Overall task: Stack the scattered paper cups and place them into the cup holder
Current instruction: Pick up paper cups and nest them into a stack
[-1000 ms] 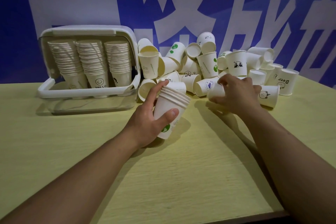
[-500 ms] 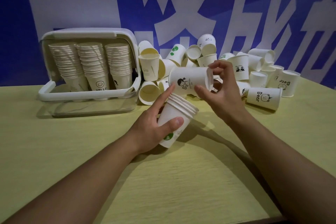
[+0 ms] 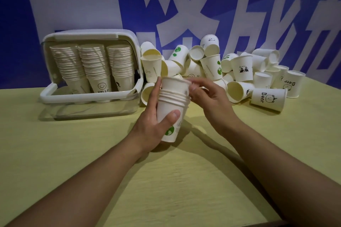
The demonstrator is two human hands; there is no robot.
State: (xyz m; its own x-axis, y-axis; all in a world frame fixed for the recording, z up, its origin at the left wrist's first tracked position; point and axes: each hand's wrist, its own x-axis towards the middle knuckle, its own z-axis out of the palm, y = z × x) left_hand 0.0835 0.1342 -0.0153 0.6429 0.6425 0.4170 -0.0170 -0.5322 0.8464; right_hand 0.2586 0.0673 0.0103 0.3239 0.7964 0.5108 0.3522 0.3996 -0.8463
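Wrapping your left hand [image 3: 153, 125] around the stack [image 3: 172, 114] above the table [image 3: 92, 153], you steady it while your right hand [image 3: 208, 96] pinches the top cup [image 3: 174, 85] at its rim. Press that cup straight down, rims parallel, before reaching for the loose cups [image 3: 239, 68] beside the cup holder [image 3: 88, 33].

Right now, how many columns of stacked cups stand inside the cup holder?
3, side by side in the cup holder: left column, middle column, right column. More may be hidden behind.

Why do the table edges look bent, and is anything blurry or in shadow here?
Head view: the wide-angle lens curves the table edges; the right hand fingertips at the cup stack are motion-blurred; soft arm shadows fall on the wood; no harsh glare.
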